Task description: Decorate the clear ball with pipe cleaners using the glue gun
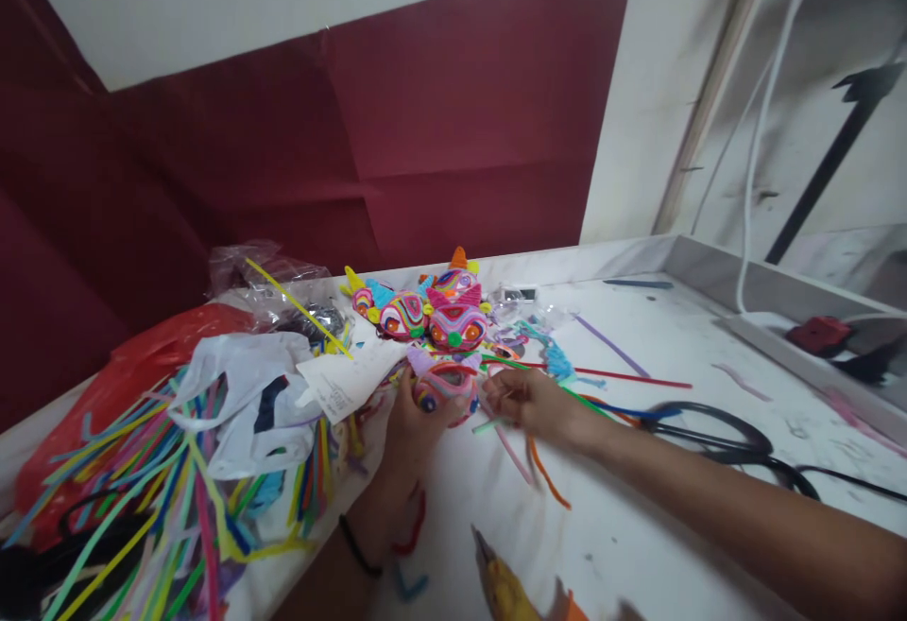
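Item: small round figure wound from pink, blue and orange pipe cleaners [445, 389], held above the white worktop [638, 526]. The left hand [411, 427] cups it from below and behind, fingers closed about it. The right hand [528, 404] sits just right of it, fingers pinched on what appears to be a green pipe cleaner [517, 368]; the view is blurred there, so the grip is uncertain.

Handling: the figure looks soft, so a light, steady cupping hold should suit, with the winding strand kept taut and close to its surface.

Surroundings:
- three finished multicoloured pipe-cleaner figures [432, 311], just beyond the fingers.
- loose heap of many-coloured pipe cleaners [142, 498], well to the left of the fingers, with a white plastic bag [241, 404] and a red plastic bag [142, 356].
- black-handled scissors [715, 432], right of the fingers, near the right forearm.
- yellow glue gun tip [503, 583], nearer the person than the fingers.
- stray orange strand [545, 474] under the right hand, liable to snag.
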`<state>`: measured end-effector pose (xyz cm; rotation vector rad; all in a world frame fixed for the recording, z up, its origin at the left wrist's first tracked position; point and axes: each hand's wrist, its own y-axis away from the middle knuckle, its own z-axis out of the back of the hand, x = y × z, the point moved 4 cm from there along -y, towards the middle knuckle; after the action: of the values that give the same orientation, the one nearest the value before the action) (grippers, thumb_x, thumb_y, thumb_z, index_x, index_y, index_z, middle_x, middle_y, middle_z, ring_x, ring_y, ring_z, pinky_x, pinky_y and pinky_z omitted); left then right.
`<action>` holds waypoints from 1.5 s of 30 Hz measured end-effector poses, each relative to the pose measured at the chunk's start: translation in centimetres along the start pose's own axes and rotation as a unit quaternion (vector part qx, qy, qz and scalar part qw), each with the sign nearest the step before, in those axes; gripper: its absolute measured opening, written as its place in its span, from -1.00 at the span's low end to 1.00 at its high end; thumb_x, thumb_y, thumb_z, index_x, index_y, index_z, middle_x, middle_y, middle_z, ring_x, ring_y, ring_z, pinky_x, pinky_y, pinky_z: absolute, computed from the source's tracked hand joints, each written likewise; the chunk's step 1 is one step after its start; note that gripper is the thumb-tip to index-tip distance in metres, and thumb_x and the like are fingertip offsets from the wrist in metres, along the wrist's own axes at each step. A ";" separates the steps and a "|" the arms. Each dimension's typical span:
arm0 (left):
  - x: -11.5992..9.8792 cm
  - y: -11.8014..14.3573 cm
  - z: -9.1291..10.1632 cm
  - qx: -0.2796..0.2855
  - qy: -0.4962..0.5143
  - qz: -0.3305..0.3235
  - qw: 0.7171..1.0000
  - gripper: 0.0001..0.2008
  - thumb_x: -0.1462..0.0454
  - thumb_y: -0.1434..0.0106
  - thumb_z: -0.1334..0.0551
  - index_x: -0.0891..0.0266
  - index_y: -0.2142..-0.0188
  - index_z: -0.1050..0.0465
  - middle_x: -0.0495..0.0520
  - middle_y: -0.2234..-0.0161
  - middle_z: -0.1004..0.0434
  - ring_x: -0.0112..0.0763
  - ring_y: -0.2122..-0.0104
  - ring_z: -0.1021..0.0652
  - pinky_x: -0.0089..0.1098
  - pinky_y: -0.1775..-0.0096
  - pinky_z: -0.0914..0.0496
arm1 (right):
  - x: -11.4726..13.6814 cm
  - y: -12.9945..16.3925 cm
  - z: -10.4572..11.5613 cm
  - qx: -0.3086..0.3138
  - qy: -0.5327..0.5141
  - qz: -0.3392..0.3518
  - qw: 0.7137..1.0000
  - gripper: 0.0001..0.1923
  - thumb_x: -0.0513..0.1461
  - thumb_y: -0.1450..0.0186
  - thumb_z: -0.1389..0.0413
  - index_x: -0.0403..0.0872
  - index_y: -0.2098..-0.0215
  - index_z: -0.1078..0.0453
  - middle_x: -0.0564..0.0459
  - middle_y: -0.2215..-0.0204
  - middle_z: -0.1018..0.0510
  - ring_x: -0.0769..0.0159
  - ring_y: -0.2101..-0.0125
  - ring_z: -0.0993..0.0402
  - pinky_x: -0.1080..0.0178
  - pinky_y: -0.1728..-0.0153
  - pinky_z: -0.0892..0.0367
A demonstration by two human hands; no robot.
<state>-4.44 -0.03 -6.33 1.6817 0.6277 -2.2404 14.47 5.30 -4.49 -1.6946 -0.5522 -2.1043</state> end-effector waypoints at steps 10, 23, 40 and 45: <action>-1.1 -0.4 -0.5 0.048 0.006 0.022 0.999 -0.40 0.16 0.06 -0.44 0.24 0.01 -0.44 0.19 0.09 -0.61 -0.06 0.09 -0.58 -0.12 0.00 -0.42 | -0.5 -0.6 -0.9 -0.012 -0.025 0.009 1.000 -0.79 -0.28 -0.02 -0.14 -0.05 0.33 -0.38 0.18 0.55 -0.47 0.36 0.52 -0.43 0.33 0.47 -0.35; -1.2 1.1 -0.5 0.083 0.119 -0.039 0.989 -0.37 0.18 0.02 -0.42 0.24 -0.06 -0.36 0.20 -0.02 -0.55 -0.11 0.00 -0.55 -0.21 0.01 -0.45 | 1.2 1.2 -1.5 -0.036 0.026 0.107 0.993 -0.62 -0.31 -0.13 -0.06 -0.09 0.09 -0.48 0.03 0.31 -0.62 0.25 0.34 -0.56 0.21 0.25 -0.46; -0.7 1.3 0.3 0.026 0.149 -0.057 0.987 -0.45 0.17 -0.07 -0.37 0.21 -0.05 -0.34 0.23 -0.11 -0.49 -0.06 -0.14 -0.49 -0.07 -0.16 -0.38 | 2.0 3.2 -2.3 -0.077 0.115 0.181 0.974 -0.58 -0.35 -0.21 -0.04 -0.06 -0.02 -0.47 -0.12 0.04 -0.61 0.15 0.11 -0.61 0.10 0.12 -0.52; -1.3 1.6 0.4 0.038 0.166 -0.061 0.983 -0.43 0.18 -0.05 -0.35 0.23 -0.06 -0.33 0.25 -0.12 -0.48 -0.07 -0.10 -0.52 -0.11 -0.11 -0.41 | 2.2 3.4 -2.4 -0.073 0.110 0.184 0.974 -0.57 -0.35 -0.20 -0.03 -0.09 -0.02 -0.46 -0.14 0.03 -0.59 0.13 0.10 -0.59 0.05 0.09 -0.50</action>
<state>-3.67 -1.65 -5.27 2.1347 0.7460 -2.1024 13.83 1.00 -2.56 -1.4739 -0.0120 -2.0554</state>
